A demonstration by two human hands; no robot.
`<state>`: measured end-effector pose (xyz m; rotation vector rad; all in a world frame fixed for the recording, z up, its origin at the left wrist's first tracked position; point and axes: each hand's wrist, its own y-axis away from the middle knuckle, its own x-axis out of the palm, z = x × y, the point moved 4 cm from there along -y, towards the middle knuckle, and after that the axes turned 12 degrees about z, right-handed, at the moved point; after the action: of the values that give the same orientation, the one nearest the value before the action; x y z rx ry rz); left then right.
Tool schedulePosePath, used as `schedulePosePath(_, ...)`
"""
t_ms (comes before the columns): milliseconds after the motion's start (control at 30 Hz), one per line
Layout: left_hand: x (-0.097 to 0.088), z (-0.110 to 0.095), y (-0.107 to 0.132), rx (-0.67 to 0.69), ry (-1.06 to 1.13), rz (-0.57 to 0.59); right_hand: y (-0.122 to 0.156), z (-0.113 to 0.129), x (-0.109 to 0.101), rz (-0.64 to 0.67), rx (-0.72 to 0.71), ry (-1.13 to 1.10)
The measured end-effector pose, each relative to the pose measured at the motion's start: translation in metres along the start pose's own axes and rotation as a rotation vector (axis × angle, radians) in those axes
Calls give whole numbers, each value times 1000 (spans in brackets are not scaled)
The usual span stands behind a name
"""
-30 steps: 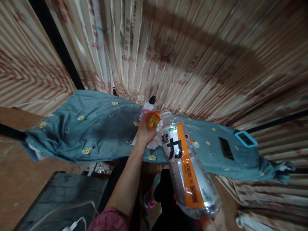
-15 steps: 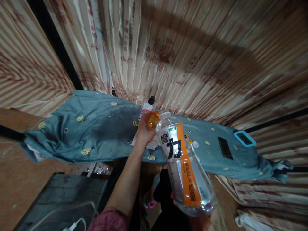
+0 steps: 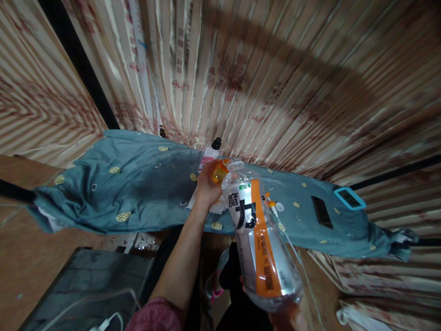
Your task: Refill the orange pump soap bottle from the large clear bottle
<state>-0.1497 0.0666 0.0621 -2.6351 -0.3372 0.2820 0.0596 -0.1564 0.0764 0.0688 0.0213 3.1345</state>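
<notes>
My left hand (image 3: 207, 187) is closed around a small see-through container with amber-yellow and orange colouring (image 3: 219, 172). Against it rests the open mouth of a large clear plastic bottle (image 3: 262, 239) with a silver and orange label. The bottle lies tilted, its neck up and to the left. Partly hidden behind the bottle's base, my right hand (image 3: 292, 317) grips it from below. Just beyond my left hand is a white and pink bottle with a black cap (image 3: 208, 155). Under my left wrist lies a crumpled white tissue (image 3: 219, 207).
A blue-green patterned cloth (image 3: 148, 184) covers the long narrow surface. On its right are a dark phone (image 3: 322, 212), a blue-framed display (image 3: 349, 198), a round white cap (image 3: 279, 207) and an orange-and-white piece with a thin white line (image 3: 272, 202). A dark box (image 3: 93, 280) stands lower left.
The large bottle's body has swung slightly left with my right hand, uncovering more of the thin white line. My left hand and the small container have barely moved.
</notes>
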Motion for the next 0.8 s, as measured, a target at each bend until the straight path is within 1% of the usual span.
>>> schedulePosePath(100,0,0,1,6,16,-13,-12,2,1,15,26,-32)
schedulePosePath(200,-1,0,1,-2,15,-23,-17,3,2,22,45,-56)
schedulePosePath(600,2,6,1,-23,48,-41,-7,1,-5,13,91,-57)
schedulePosePath(800,1,5,1,-11,46,-27,-8,6,-1,16,102,-38)
